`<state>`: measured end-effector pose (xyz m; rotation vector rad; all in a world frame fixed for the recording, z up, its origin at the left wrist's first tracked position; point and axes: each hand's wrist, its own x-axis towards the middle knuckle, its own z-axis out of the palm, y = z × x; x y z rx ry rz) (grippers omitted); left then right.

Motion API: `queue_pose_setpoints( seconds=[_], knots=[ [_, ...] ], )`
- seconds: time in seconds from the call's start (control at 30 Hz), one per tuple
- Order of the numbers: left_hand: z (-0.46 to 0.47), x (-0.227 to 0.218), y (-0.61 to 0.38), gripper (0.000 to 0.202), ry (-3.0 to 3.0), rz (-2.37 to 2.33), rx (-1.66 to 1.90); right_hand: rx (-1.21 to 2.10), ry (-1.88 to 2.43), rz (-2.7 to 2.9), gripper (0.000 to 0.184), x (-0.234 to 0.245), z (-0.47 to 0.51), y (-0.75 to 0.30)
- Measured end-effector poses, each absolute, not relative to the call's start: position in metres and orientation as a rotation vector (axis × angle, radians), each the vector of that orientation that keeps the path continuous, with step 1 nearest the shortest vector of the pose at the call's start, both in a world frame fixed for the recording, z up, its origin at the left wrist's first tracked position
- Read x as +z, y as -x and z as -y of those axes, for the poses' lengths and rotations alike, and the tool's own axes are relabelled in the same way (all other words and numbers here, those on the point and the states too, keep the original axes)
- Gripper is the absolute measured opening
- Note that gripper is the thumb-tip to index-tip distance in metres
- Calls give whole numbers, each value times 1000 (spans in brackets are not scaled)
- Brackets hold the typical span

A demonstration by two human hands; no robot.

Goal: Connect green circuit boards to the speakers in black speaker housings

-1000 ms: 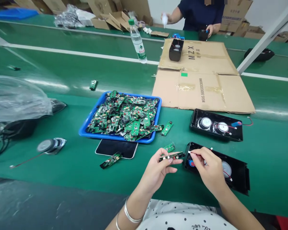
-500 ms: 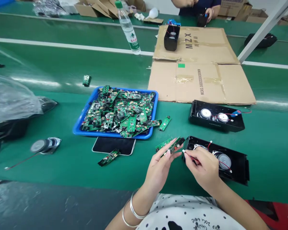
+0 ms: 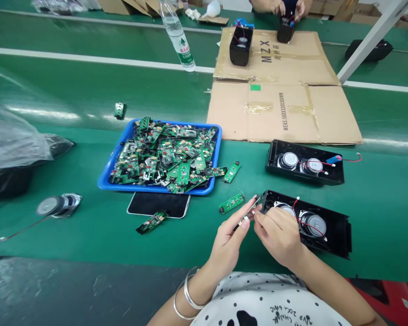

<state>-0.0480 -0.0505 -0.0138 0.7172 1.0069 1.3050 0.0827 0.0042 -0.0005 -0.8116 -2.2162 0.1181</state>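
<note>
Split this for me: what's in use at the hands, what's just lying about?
In use: board in left hand; right hand at its end; open speaker case beside them.
Lying about: tray of boards, loose boards, second case, phone, loose speaker, bottle, cardboard.

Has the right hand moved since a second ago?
Yes. Against the black speaker case, the right hand has shifted left, from over the case's left end to just past it, meeting the circuit board held in the left hand.
</note>
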Motion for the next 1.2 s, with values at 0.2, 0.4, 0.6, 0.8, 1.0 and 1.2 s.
queue_pose_setpoints(
  seconds=[0.2, 0.4, 0.6, 0.8, 1.0, 1.2],
  knots=[
    [53, -18, 49, 36, -733, -954, 1306, 183, 786, 2221, 16, 0, -3, -84],
    [54, -19, 45, 32, -639, -952, 1374, 243, 734, 2179, 17, -4, -4, -83],
    [49, -17, 74, 28, -711, -1204, 1200, 183, 589, 2273, 19, -1, -2, -85],
    [59, -4, 88, 55, -572, -1027, 952, 431, 577, 2416, 27, 7, 2, -110],
    [66, -4, 77, 33, -575, -1117, 832, 480, 1354, 2309, 17, 6, 3, -201],
    [60, 2, 65, 31, -833, -1191, 894, 381, 1523, 2506, 19, -12, 12, -235]
  ],
)
